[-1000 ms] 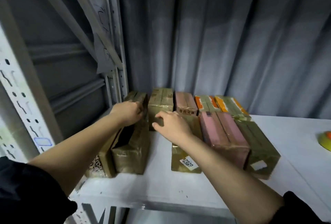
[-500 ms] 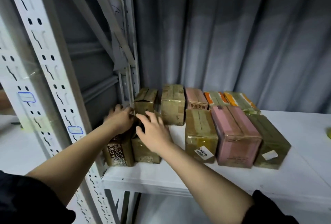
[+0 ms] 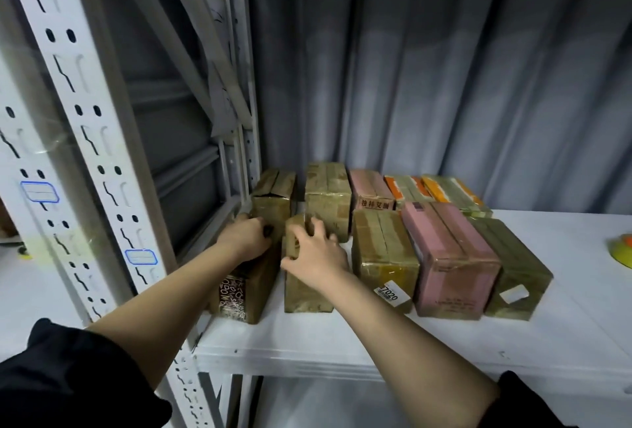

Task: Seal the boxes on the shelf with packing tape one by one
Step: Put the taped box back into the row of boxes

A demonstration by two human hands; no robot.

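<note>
- Head view: left hand (image 3: 244,239) is gripping the top of a patterned box (image 3: 244,294) at the shelf's (image 3: 342,345) left end, fingers curled over its far edge.
- Right hand (image 3: 316,256) is holding the brown box (image 3: 302,294) just beside it, thumb and fingers wrapping its top.
- Both boxes are lying with long axes running front to back.
- Their tops are hidden under the hands; tape state cannot be told.

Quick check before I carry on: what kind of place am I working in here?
Probably a stockroom or small warehouse: a slotted metal rack upright, a white shelf holding rows of taped boxes, and corrugated metal walls behind.
</note>
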